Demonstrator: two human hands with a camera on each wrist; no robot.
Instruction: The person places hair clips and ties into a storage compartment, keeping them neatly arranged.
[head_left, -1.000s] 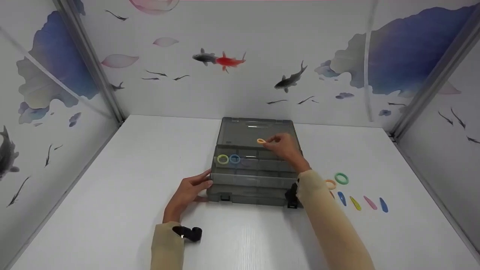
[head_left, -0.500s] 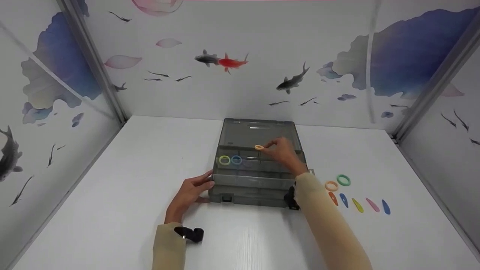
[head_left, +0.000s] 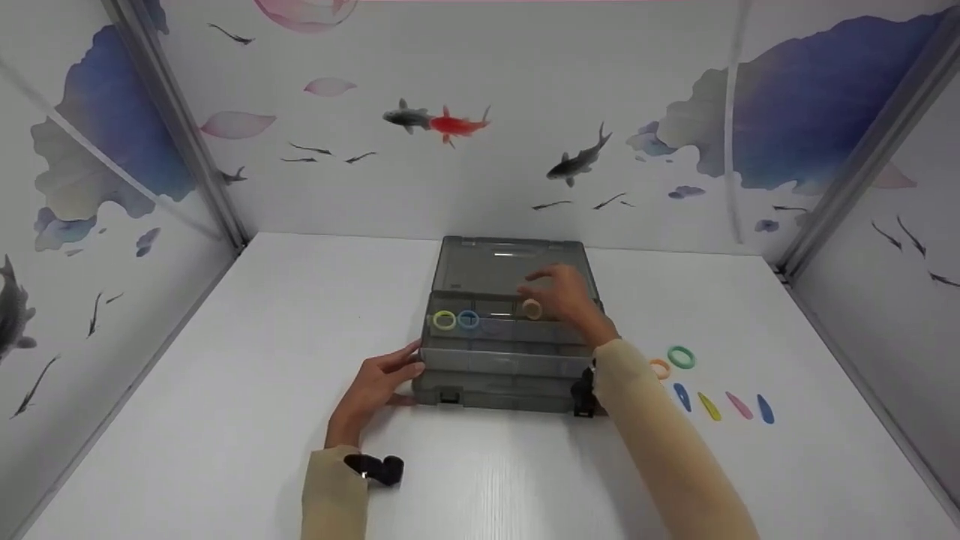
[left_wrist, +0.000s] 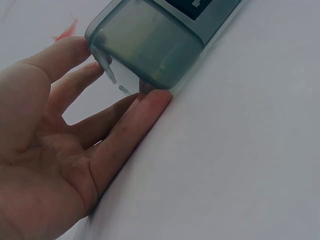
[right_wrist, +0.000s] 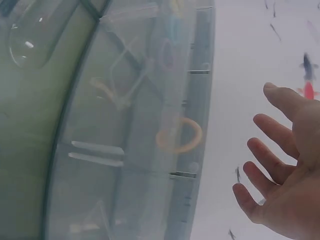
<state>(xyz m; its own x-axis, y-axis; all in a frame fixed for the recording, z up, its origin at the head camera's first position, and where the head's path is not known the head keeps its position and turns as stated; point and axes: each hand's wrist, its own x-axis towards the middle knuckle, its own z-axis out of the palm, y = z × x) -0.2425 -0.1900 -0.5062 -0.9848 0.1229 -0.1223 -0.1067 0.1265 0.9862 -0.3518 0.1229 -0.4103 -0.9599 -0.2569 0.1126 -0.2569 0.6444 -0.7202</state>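
A grey see-through compartment box (head_left: 480,396) stands on the table with its lid raised at the back. My left hand (head_left: 377,382) rests against its left end; in the left wrist view, fairly straight fingers (left_wrist: 125,135) touch the box's corner. Over the back compartments hovers my right hand (head_left: 566,295), its fingers spread and holding nothing. Just under it a light orange hair tie (head_left: 532,309) shows in the back row, seen as a ring (right_wrist: 192,145) in the right wrist view. Further left in that row are a yellow hair tie (head_left: 444,321) and a blue one, with a faint purple one beside it.
On the table right of the box lie a green hair tie (head_left: 681,357) and an orange hair tie (head_left: 660,368), partly behind the right sleeve. In front of them is a row of hair clips, including blue, yellow and pink (head_left: 739,406). Painted walls enclose the table.
The right hand lowered the light orange hair tie into the back row and let go of it; its fingers have since spread and lifted. The left hand has stayed at the box.
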